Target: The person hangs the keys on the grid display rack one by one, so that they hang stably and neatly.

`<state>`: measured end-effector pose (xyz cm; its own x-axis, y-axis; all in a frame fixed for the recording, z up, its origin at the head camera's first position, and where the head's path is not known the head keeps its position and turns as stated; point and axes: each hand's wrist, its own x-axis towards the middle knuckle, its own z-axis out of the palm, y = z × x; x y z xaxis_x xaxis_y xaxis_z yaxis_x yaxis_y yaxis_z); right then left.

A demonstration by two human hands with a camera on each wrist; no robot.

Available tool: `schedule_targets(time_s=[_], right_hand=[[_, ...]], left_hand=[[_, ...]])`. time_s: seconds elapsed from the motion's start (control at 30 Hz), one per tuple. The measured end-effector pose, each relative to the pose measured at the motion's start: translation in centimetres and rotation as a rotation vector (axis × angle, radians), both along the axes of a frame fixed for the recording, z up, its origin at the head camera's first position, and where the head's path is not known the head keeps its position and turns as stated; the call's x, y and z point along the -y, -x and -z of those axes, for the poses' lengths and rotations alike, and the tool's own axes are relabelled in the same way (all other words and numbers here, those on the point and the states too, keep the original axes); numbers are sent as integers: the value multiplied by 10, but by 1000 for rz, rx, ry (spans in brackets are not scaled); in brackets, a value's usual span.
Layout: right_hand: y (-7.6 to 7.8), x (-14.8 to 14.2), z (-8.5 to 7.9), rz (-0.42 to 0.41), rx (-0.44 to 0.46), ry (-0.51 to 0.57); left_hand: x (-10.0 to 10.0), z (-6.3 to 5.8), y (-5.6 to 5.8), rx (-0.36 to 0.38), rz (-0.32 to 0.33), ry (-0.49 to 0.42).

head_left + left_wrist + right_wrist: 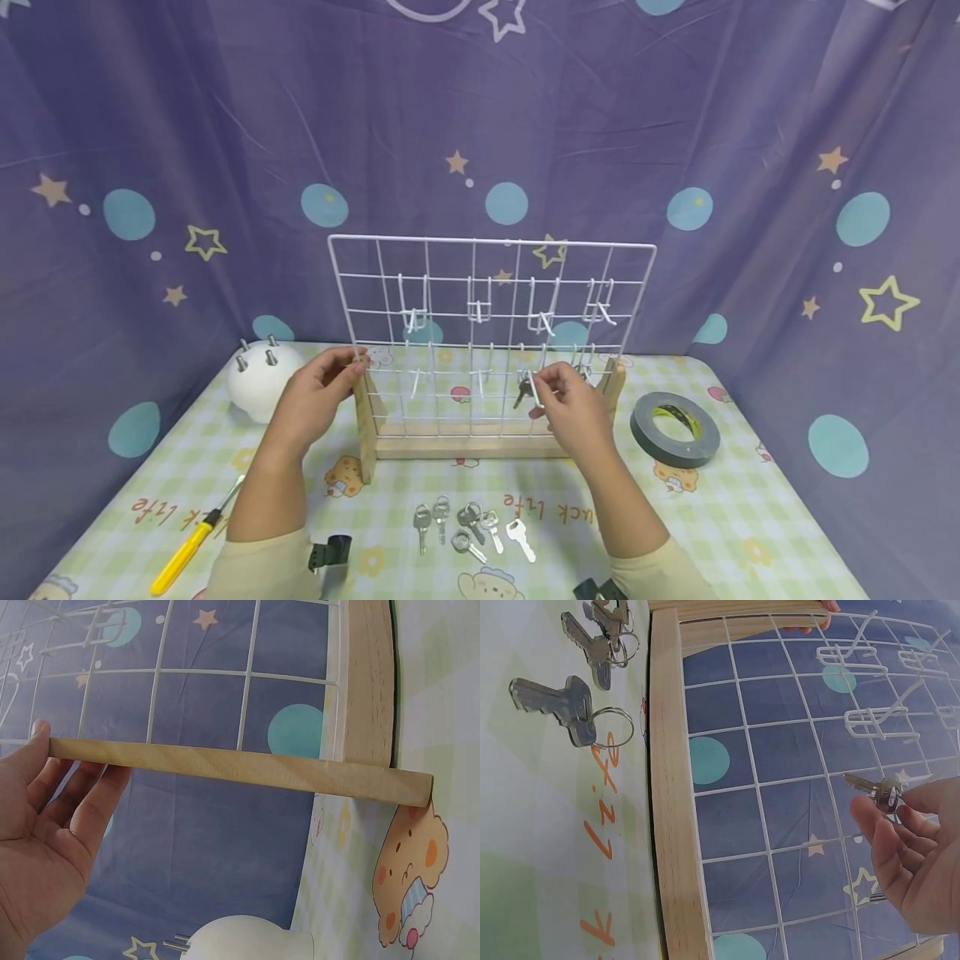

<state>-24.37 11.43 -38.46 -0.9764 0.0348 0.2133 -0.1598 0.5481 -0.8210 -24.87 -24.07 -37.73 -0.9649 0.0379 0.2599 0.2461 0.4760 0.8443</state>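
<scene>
A white wire grid rack with several hooks stands in a wooden frame on the table. My left hand grips the top of the rack's left wooden upright, thumb on one side and fingers on the other. In the right wrist view, my right hand pinches a key by its ring end. From the head view, that key is at a lower-row hook on the right; whether its ring is around the hook is hidden by the fingers.
Several loose keys lie on the tablecloth in front of the rack. A grey tape roll is at right. On the left are a yellow-handled screwdriver and a white rounded object with metal pegs. A patterned curtain hangs behind.
</scene>
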Motion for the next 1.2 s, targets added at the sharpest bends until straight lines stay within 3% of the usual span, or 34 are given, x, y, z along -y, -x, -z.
schedule_targets(time_s=[0.13, 0.33, 0.43, 0.57, 0.7, 0.8, 1.0, 1.2], right_hand=[[-3, -2, -1, -14, 2, -47], [-16, -14, -8, -75, 13, -233], [-25, -22, -10, -176, 32, -318], [-33, -30, -7, -369, 50, -396], [-37, -33, 3, -555, 81, -415], [-38, -31, 13, -629, 126, -423], [-36, -24, 36, -692, 199, -430], [-36, -20, 53, -673, 261, -465]], left_hand=[[0, 0, 0, -6, -4, 7], [-1, -1, -1, -2, -6, 6], [-1, 0, -2, -1, -1, 0], [-1, 0, -1, -7, -6, 5], [0, 0, 0, -13, -18, 17], [0, 0, 0, -13, -12, 12], [-1, -2, -2, 5, 1, -13], [-1, -4, -2, 8, 3, -14]])
